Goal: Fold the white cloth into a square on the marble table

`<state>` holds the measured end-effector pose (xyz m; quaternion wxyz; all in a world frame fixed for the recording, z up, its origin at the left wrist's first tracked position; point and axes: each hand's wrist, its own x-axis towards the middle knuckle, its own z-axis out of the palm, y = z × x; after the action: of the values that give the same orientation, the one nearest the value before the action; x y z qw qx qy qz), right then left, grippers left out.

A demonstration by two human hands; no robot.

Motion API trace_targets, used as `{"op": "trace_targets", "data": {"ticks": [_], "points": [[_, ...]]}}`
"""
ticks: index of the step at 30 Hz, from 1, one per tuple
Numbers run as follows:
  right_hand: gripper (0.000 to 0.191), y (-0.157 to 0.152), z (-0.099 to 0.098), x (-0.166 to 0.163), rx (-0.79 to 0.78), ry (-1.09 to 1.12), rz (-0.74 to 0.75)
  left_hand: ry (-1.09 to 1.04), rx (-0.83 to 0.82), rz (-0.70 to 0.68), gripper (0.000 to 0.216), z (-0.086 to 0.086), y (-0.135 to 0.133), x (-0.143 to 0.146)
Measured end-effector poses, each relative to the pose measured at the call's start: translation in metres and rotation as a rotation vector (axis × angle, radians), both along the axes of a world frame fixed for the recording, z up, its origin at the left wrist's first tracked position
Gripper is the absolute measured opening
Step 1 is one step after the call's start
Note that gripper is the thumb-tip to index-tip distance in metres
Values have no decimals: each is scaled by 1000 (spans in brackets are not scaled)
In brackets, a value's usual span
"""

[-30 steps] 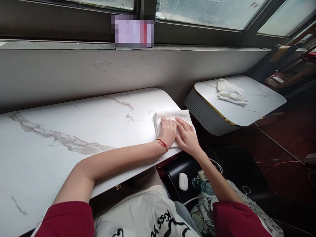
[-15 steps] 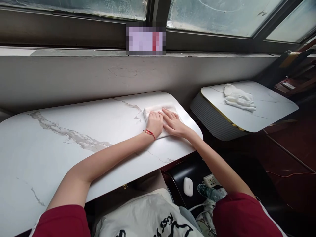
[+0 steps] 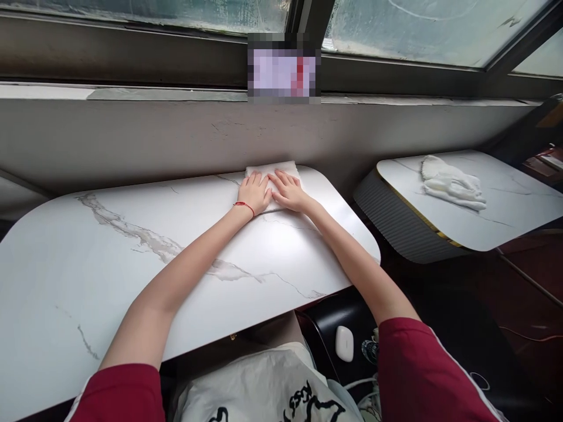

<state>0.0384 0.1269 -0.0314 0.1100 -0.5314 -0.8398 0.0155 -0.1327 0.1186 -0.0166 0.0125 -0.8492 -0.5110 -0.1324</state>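
A folded white cloth lies flat at the far edge of the white marble table, close to the wall. My left hand rests on the cloth's left part with its fingers stretched flat; a red string circles that wrist. Right beside it, my right hand presses flat on the cloth's right part, fingers extended. The two hands touch each other and cover most of the cloth.
A grey wall and window ledge rise right behind the table. A second marble table stands to the right with a crumpled white cloth on it. Below the table's near edge sit a small white case and cables.
Both hands have slid the cloth from the table's near right edge away from me to the far edge by the wall.
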Motion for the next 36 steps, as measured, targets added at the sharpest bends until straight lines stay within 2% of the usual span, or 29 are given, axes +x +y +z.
{"op": "trace_targets", "data": {"ticks": [5,21,30,33,36], "points": [[62,5,-4,-7,54,16,-36,-13,-2,-7,56,-4,9,-6],[60,-9,-7,-11,144,-2,-71,-23,-2,-18,57,-4,3,-4],[61,-56,-2,-8,88,-14,-49,120,6,-46,57,10,-48,4],[61,-88,0,-7,91,-28,-36,154,13,-72,58,12,-75,4],[61,-135,1,-8,105,-32,-59,215,13,-121,58,16,-109,3]]}}
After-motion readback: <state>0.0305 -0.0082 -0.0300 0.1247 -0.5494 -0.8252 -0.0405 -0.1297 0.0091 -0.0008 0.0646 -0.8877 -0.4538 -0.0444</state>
